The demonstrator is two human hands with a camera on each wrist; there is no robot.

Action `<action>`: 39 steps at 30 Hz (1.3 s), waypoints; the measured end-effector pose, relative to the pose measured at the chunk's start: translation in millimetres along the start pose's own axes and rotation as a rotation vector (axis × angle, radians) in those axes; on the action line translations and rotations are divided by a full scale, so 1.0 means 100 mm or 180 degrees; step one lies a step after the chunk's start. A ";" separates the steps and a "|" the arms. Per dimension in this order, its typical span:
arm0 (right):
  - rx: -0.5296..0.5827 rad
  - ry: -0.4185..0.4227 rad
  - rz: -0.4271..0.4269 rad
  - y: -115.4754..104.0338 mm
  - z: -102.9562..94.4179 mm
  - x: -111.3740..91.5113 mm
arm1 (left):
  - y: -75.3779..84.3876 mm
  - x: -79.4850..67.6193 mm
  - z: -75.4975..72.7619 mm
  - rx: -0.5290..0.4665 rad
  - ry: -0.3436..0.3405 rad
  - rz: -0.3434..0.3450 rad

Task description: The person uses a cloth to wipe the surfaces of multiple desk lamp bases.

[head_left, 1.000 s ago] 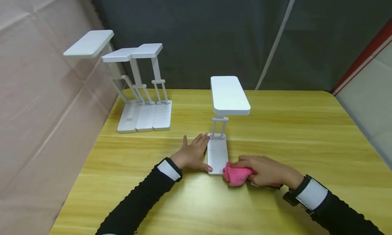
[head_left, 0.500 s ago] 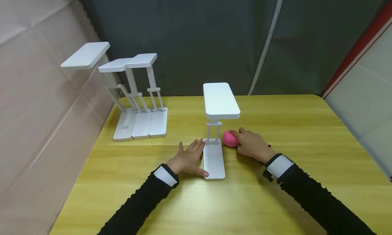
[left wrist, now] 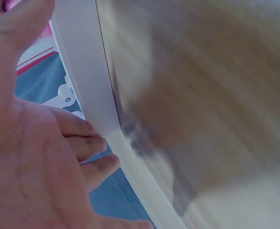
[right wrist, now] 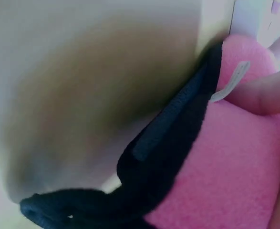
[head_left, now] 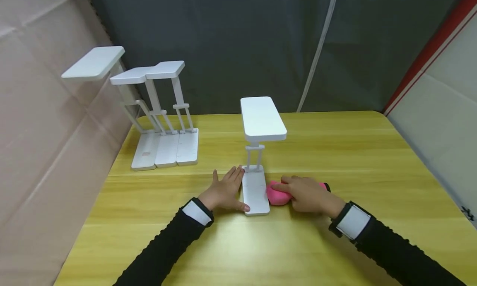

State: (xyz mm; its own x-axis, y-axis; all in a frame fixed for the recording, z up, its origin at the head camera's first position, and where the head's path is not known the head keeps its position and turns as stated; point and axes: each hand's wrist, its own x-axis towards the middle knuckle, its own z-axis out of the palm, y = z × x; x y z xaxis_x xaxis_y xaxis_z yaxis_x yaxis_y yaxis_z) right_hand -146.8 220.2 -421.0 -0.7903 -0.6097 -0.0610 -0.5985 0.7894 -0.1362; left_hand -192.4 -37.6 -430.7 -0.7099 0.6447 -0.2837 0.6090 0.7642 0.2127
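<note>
In the head view a white folding stand [head_left: 255, 191] stands upright on the table, its flat rectangular top plate [head_left: 263, 118] tilted above a long base. My left hand [head_left: 223, 191] lies spread along the base's left edge, thumb at the near corner and fingertips near the far end. On the other side my right hand [head_left: 311, 195] grips a bunched pink cloth [head_left: 277, 195] pressed to the base's right edge. The right wrist view shows the cloth's black border [right wrist: 178, 148] and a small white tag [right wrist: 233, 81]. In the left wrist view the straight fingers touch the base's side.
Several similar white stands [head_left: 165, 149] stand side by side at the table's [head_left: 335, 153] back left. A pale fabric wall [head_left: 48, 153] rises at left, a dark curtain [head_left: 208, 37] at the back, and a white panel with a red stripe [head_left: 432, 54] at right.
My right hand moved the pink cloth from the base's near right corner to beside its far end, then partway back along the right edge. The left hand keeps its place on the base.
</note>
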 end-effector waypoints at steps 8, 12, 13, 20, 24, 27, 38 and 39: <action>0.0144 -0.0116 -0.0562 -0.08 0.01 -0.10 | -0.09 0.00 -0.03 -0.0032 0.0017 -0.0081; 0.0436 -0.0261 -0.0611 -0.01 -0.10 -0.20 | -0.10 0.03 -0.02 -0.0042 0.0020 -0.0061; 0.0481 -0.0236 -0.0558 0.02 -0.14 -0.25 | -0.09 0.05 -0.02 -0.0025 0.0019 -0.0036; 0.0536 0.0229 -0.0028 0.29 -0.28 -0.70 | 0.01 0.30 -0.07 0.0135 -0.0011 0.0075; 0.0615 0.0333 0.0134 0.35 -0.16 -0.98 | 0.11 0.52 -0.10 0.0150 -0.0045 0.0126; 0.0655 0.0356 0.0246 0.36 -0.06 -1.17 | 0.19 0.72 -0.10 0.0185 -0.0088 0.0144; 0.1007 -0.0172 0.0768 0.46 0.22 -1.54 | 0.56 1.35 -0.03 0.0298 -0.0141 0.0085; 0.1051 -0.0190 0.0698 0.48 0.26 -1.54 | 0.59 1.39 -0.03 0.0327 -0.0144 0.0066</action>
State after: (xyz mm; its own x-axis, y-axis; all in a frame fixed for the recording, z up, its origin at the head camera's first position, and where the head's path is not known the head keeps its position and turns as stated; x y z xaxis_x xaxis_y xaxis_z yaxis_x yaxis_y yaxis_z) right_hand -50.1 350.3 -444.0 -0.8797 -0.4401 -0.1799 -0.3345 0.8418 -0.4236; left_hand -255.8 97.4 -455.1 -0.6813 0.6570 -0.3228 0.6582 0.7428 0.1228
